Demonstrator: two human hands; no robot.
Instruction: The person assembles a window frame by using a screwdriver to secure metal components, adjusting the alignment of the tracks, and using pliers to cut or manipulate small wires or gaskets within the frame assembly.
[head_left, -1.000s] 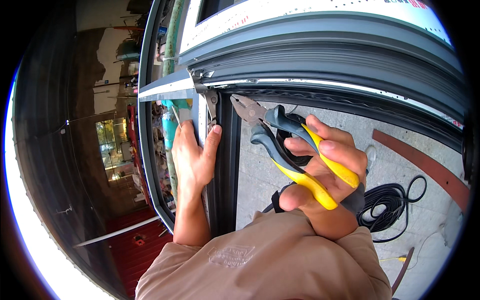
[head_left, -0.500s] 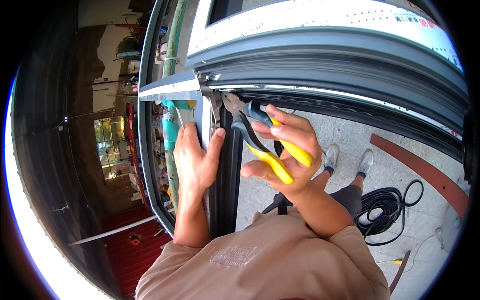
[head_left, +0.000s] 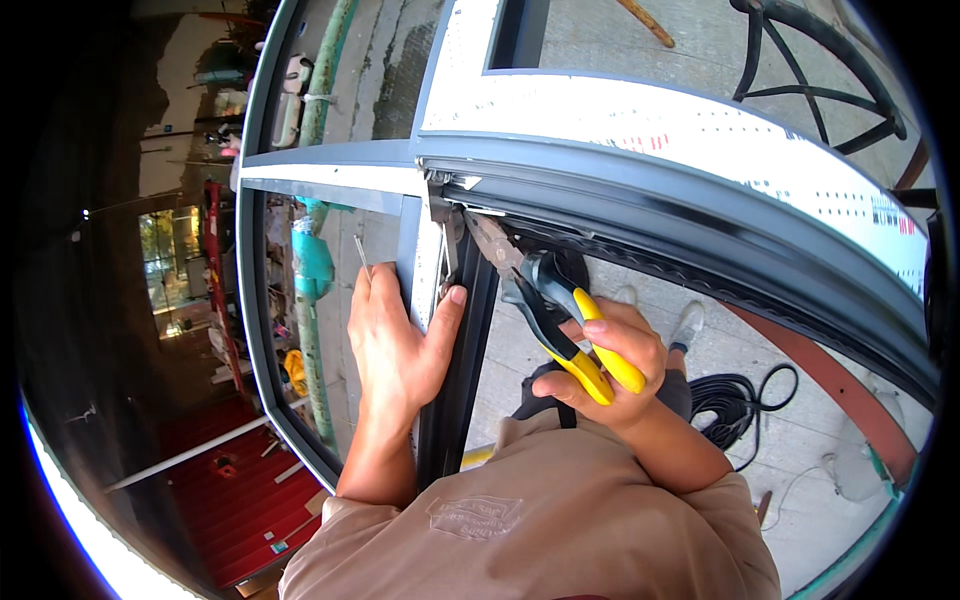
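My left hand (head_left: 398, 345) is closed round the upright of the grey metal window frame (head_left: 465, 345), its thumb pressed on the near face. A thin metal rod (head_left: 363, 252) sticks out past its forefinger; the rod's other end is hidden. In my right hand (head_left: 630, 365) are pliers (head_left: 545, 310) with yellow and black handles. Their jaws reach to the inner corner of the frame, close to a metal hinge arm (head_left: 450, 245). Whether the jaws grip anything there cannot be made out.
White protective film (head_left: 570, 105) covers the upper frame member. A coiled black hose (head_left: 730, 410) lies on the tiled floor beside a curved brown strip (head_left: 820, 370). Black curved metal legs (head_left: 820, 95) stand beyond the frame. A greenish pipe (head_left: 318, 120) runs behind the glass.
The pliers' handles have come closer together, and the jaws remain at the frame corner. My left hand keeps its place on the upright. The whole view has shifted, showing more beyond the frame.
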